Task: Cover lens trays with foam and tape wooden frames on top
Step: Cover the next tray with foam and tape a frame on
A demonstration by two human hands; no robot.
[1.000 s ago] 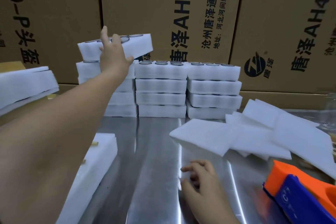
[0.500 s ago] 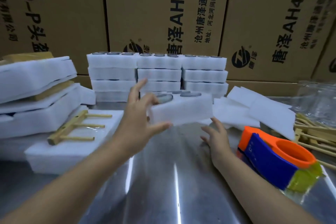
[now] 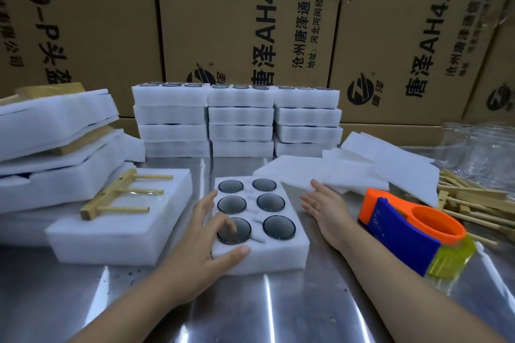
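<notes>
**A:** Big cardboard boxes (image 3: 237,22) wall off everything beyond both hands, and the steel table (image 3: 264,309) shines underneath them.

**B:** Past the fingertips, three columns of stacked trays (image 3: 239,120) stand against those boxes. Loose foam sheets (image 3: 348,172) fan out just ahead of the right hand (image 3: 326,209).

**A:** That hand is flat and open, fingers straight, tips touching the nearest sheet's edge. It grips nothing.

**B:** The lens tray (image 3: 278,253) sits flat on the table between the two hands, uncovered, with six dark lenses (image 3: 278,227) showing.

**A:** The left hand (image 3: 206,234) holds its near-left corner, thumb along the front edge, fingers arched over the top, one fingertip on a lens.

**B:** Just left of that hand lies a covered tray (image 3: 111,237) with a wooden frame (image 3: 117,195) on top.

**A:** The orange-and-blue tape dispenser (image 3: 404,231) is just right of the right wrist.
</notes>
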